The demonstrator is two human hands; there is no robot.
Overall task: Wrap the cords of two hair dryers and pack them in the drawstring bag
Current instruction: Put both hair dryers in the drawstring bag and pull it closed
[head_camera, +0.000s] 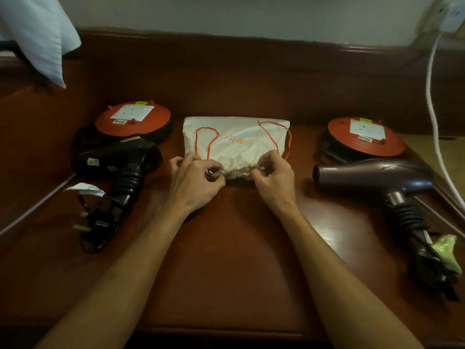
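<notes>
Pinching the gathered near mouth of the white cloth drawstring bag, left hand and right hand reach forward, fingers curled, forearms converging.

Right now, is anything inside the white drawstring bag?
Its contents cannot be seen: the drawstring bag lies flat, its gathered mouth pinched by the left hand and right hand. Both dryers lie outside it: the black hair dryer and the purple hair dryer.

Dim room, brown wooden table, pale wall
</notes>
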